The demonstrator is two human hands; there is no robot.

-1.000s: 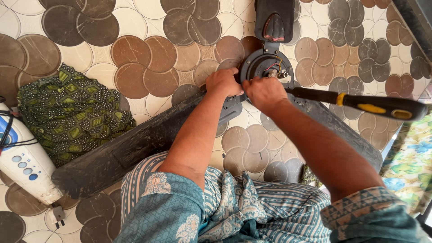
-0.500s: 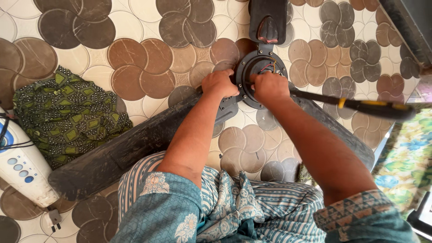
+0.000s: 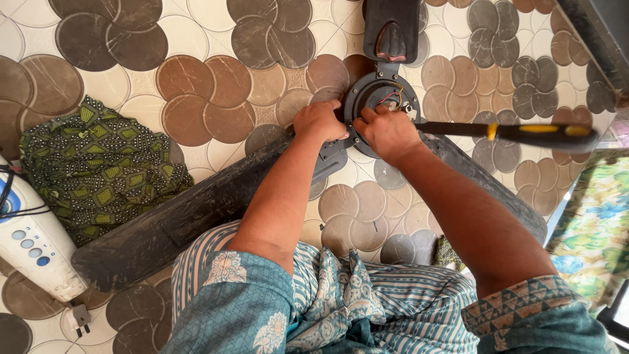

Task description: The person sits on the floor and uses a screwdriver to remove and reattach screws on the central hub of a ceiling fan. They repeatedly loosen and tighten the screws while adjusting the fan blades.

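Note:
A dusty dark ceiling fan lies on the tiled floor, its round motor hub (image 3: 379, 92) showing coloured wires inside. My left hand (image 3: 320, 121) grips the hub's left edge where a blade bracket joins. Over the hub's lower right part, my right hand (image 3: 386, 132) closes around the shaft of a screwdriver (image 3: 537, 131). Its black and yellow handle sticks out to the right, nearly level. One long blade (image 3: 190, 213) runs down to the left under my forearm, a second blade (image 3: 392, 26) points away at the top, and a third blade (image 3: 504, 196) runs to the lower right.
A green patterned cloth (image 3: 98, 167) lies bunched at the left. Below it sits a white appliance (image 3: 33, 246) with blue buttons, black cables and a plug (image 3: 80, 318). A floral fabric (image 3: 590, 216) covers the right edge. My teal patterned garment (image 3: 327, 301) fills the bottom.
Both hands stay on the fan hub. The screwdriver handle has lifted from a downward slant to nearly level. The view has shifted slightly.

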